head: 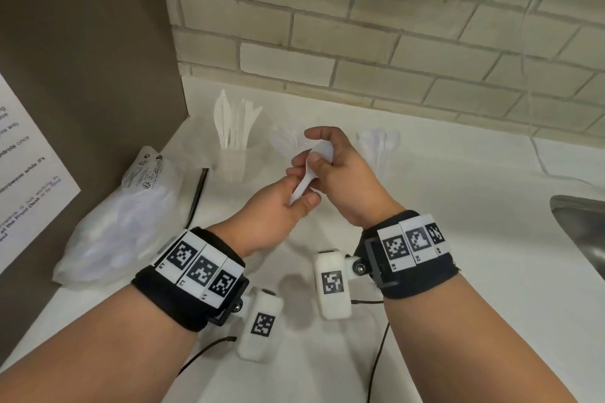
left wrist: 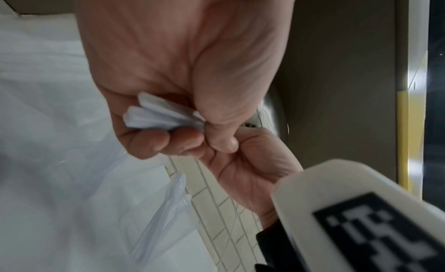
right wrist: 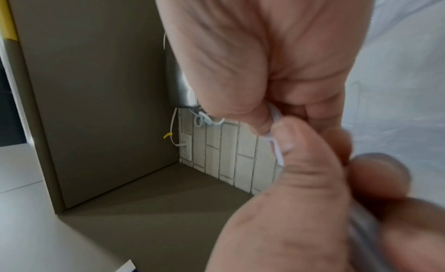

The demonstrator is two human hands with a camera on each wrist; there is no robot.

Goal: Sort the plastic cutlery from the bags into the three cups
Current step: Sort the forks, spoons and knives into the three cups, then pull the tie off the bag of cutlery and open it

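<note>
Both hands hold one small bunch of white plastic spoons (head: 302, 186) above the white counter (head: 458, 239). My left hand (head: 299, 198) grips the handle ends, which fan out of its fist (left wrist: 156, 114). My right hand (head: 319, 154) curls round the bowl end, with the thumb pinching a white edge (right wrist: 274, 124). Behind the hands stand three clear cups: the left cup (head: 234, 160) holds knives, the middle cup (head: 288, 144) is partly hidden and holds pale cutlery, and the right cup (head: 381, 154) holds spoons. A clear bag (head: 121, 216) of cutlery lies at the left.
A brown panel (head: 82, 59) with a paper notice (head: 26, 173) walls off the left side. A tiled wall (head: 393, 42) runs along the back. A steel sink (head: 582, 239) is at the right edge. A thin black stick (head: 196, 196) lies beside the bag.
</note>
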